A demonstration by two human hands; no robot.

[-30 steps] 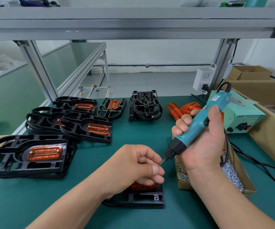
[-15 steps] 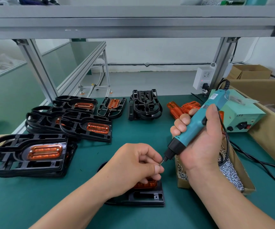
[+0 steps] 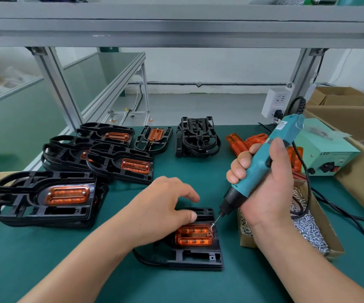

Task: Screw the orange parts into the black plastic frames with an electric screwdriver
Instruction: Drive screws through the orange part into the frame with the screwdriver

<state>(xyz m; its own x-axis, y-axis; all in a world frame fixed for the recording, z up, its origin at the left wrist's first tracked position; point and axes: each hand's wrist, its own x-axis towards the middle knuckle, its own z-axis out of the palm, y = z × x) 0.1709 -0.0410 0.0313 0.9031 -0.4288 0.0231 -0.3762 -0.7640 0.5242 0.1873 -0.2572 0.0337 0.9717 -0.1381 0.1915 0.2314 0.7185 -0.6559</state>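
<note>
**Bit on the orange part's corner, left hand off the tip**

Change vs half a second ago: left hand (image 3: 163,206) no longer pinches at the bit tip. Its fingers are now loose and spread, holding nothing, and the thumb rests on the black frame (image 3: 198,256) just above the orange part (image 3: 194,236). That part was mostly hidden under the hand and now shows in full, seated in the frame at lower centre on the green mat (image 3: 45,259). Electric screwdriver (image 3: 261,162) has dropped: the tilted bit now touches the part's upper-right corner. Right hand (image 3: 266,189) is wrapped around the teal body, same grip as before.

Readable text: "LED" on the pale green power box (image 3: 327,149) at right. The label on the screwdriver is too small to read.

Rest unchanged: assembled frames (image 3: 45,197) stacked at left, bare frames (image 3: 196,138) top centre, loose orange parts (image 3: 242,143) beside them, cardboard box of screws (image 3: 320,226) under the right wrist.
</note>
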